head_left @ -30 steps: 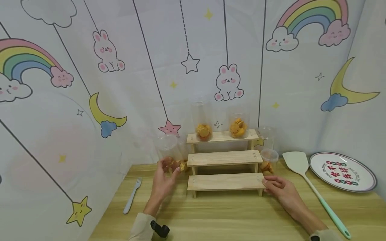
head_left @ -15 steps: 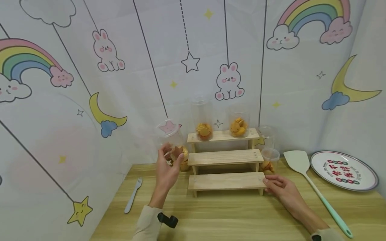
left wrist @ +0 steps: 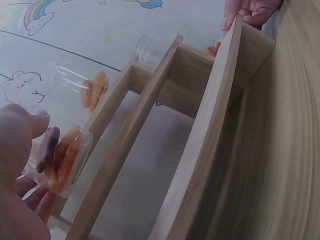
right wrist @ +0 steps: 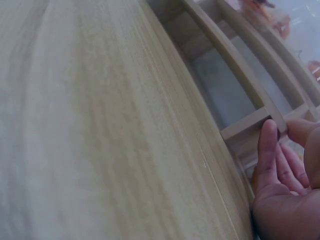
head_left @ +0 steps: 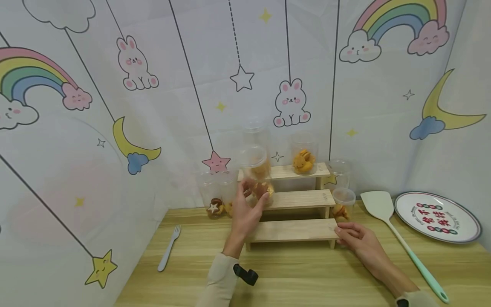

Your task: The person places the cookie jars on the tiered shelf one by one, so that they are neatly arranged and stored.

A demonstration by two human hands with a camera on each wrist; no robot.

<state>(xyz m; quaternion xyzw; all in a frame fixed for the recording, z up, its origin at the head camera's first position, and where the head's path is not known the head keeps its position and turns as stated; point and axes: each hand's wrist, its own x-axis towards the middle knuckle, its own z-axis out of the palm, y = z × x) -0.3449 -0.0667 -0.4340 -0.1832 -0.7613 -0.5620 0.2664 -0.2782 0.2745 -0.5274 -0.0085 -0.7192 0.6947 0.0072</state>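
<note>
My left hand grips a clear lidded jar of brown and yellow cookies, its fingers and thumb round the lower part. This jar is at the left end of the three-step wooden display stand, over the middle step; whether it touches the wood I cannot tell. In the left wrist view the cookies lie against the jar's wall. My right hand pinches the right end of the lowest step between thumb and fingers, as the right wrist view shows at the step's corner.
Two clear jars stand on the top step, the right one with orange cookies. More jars flank the stand, with a star-marked cookie at left and a lidded jar at right. A fork, spatula and plate lie around.
My left hand has lifted the jar from the table left of the stand and carried it right, over the steps. The right hand stays at the lowest step's end.
</note>
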